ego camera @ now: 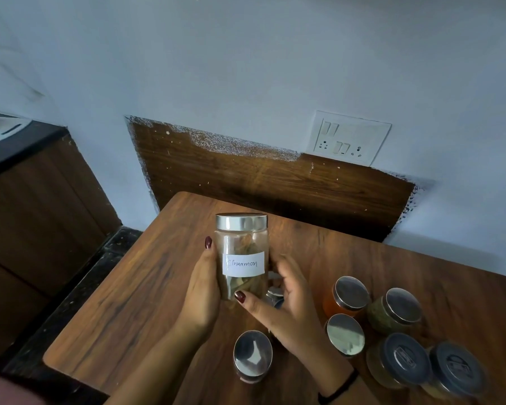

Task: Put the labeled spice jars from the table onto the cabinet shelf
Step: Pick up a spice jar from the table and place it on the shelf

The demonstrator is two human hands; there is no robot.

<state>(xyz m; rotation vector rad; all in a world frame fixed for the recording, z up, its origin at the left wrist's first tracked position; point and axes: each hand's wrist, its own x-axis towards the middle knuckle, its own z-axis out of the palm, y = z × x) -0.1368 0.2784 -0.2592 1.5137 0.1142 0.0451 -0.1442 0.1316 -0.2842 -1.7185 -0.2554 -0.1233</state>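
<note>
Here, left grip (202,287): curled against the left side of the cinnamon jar (241,249), palm to the glass, thumb pointing up along it.
Right grip (287,302): holds the same jar from the right, thumb laid across its lower front, fingers wrapped round behind.
Cinnamon jar: upright between both grips, over the middle of the desk (123,302); it seems lifted off the surface, though its base is hidden by thumb and palm.
Lid (241,221): silver metal, seated on the jar.
Label (243,263): white strip facing the camera, handwritten "Cinnamon".
Contents: dry brown-green pieces, piled in the lower half and behind the label.
Small jar (275,296): only its metal top shows, just behind the right grip's fingers.
Front jar (252,353): stands on the desk between the two forearms, metal lid up.
Orange jar (349,293): on the desk to the right of the right grip.
Green jar (398,308): just beside the orange jar, further right.
Near jars (399,359): three more lidded jars grouped in front of those two, toward the desk's right front corner.
Wrist band (341,385): thin and black, on the right wrist.
Wood panel (246,176): on the pale wall behind the desk.
Switch plate (349,138): white, on the wall above the panel's right end.
</note>
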